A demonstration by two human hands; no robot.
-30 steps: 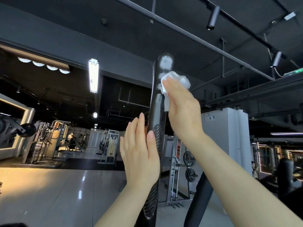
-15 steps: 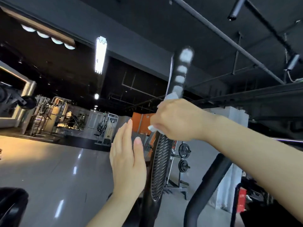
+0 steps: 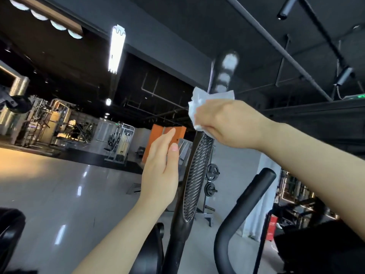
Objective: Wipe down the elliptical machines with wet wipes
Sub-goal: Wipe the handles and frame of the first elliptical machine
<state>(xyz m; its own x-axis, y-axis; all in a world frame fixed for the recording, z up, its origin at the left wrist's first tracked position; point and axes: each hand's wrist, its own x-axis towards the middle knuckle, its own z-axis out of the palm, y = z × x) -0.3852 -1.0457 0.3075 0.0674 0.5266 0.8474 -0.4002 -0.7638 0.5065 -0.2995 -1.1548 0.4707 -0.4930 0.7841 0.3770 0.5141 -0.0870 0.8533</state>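
Elliptical handlebar [image 3: 197,175] gripped through wet wipe [image 3: 197,101] by right hand [image 3: 231,123], left hand [image 3: 160,171] flat-fingered alongside, weight rack [image 3: 211,180] behind.

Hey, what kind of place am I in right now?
Most likely a commercial gym: weight plates hang on a rack, cable machines stand across the shiny floor, and your right hand wipes an elliptical handle.

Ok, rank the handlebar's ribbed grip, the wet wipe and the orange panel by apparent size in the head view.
1. Ribbed grip, the longest.
2. Orange panel and wet wipe: too close to call; the panel stands far back and both are partly hidden by hands.
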